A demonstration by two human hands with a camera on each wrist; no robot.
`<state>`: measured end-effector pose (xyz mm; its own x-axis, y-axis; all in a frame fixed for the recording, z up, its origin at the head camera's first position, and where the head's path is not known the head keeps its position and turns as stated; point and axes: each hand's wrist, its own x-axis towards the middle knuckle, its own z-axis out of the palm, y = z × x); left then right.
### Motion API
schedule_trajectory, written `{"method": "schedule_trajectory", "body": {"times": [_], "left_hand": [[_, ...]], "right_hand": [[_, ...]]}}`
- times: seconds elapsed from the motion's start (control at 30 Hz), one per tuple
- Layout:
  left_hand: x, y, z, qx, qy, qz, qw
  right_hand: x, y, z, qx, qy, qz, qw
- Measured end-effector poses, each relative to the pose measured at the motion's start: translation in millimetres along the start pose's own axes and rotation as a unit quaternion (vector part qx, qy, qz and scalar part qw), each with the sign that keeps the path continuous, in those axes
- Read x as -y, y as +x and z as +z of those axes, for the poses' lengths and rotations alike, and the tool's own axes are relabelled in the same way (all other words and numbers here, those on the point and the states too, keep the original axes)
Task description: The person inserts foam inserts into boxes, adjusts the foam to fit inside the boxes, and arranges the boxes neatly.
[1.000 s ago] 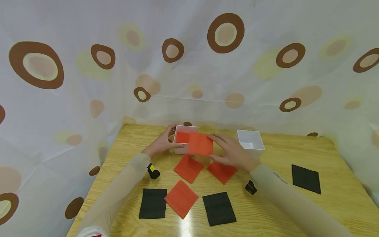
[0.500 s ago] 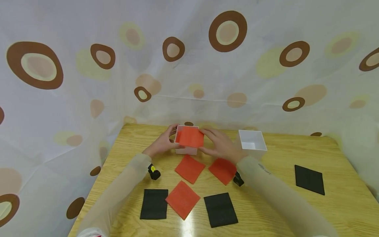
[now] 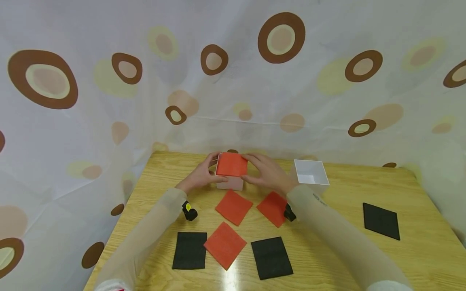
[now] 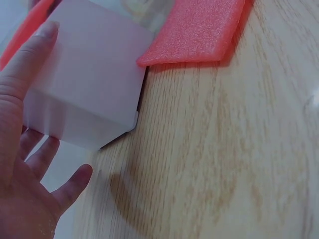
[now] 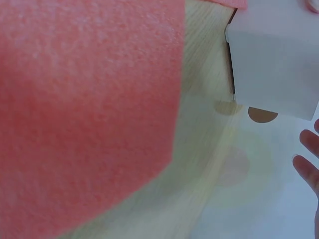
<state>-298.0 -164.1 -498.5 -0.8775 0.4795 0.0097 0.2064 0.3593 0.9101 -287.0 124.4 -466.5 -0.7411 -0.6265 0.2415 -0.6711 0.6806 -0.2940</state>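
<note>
A red foam square [image 3: 232, 165] lies across the mouth of a small white box [image 3: 230, 184] at the back of the table. On the box's left side my left hand [image 3: 199, 176] grips it, thumb along the front wall and fingers behind. The left wrist view shows that thumb on the box wall [image 4: 89, 64]. My right hand [image 3: 268, 173] holds the foam square by its right edge, fingers at the far corner and thumb at the near one. In the right wrist view only fingertips [image 5: 306, 169] show, beside the box [image 5: 274, 59].
Several more red foam squares [image 3: 225, 245] lie on the wooden table [image 3: 327, 258], along with black squares [image 3: 272, 258] at the front and one black square [image 3: 381, 220] at right. A second white box [image 3: 311, 173] stands behind my right forearm. A patterned curtain [image 3: 233, 81] hangs behind.
My right hand has carried the red foam square leftward from beside the box to over its opening, and the square now covers the mouth. My left hand stays on the box.
</note>
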Motion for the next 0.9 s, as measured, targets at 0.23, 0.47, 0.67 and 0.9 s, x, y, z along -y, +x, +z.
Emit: {"method": "schedule_trajectory", "body": {"times": [0.23,0.47,0.67,0.9], "left_hand": [[-2.2,-1.3,0.3,-0.001,-0.008,-0.007,0.9999],[-1.7,-1.5,0.7,-0.002,-0.006,-0.007,1.0000],[-0.8,-1.6,1.8,0.000,-0.010,-0.008,0.9999],[-0.4,-0.7,0.6,-0.002,-0.006,-0.011,0.9999]], "right_hand": [[-1.0,6.5,-3.3,0.007,0.003,-0.015,1.000],[-0.8,8.9,-2.0,0.019,-0.011,-0.015,1.000],[0.2,10.4,-1.4,0.022,-0.013,-0.018,1.000],[-3.7,12.1,0.9,0.024,-0.007,-0.018,1.000]]}}
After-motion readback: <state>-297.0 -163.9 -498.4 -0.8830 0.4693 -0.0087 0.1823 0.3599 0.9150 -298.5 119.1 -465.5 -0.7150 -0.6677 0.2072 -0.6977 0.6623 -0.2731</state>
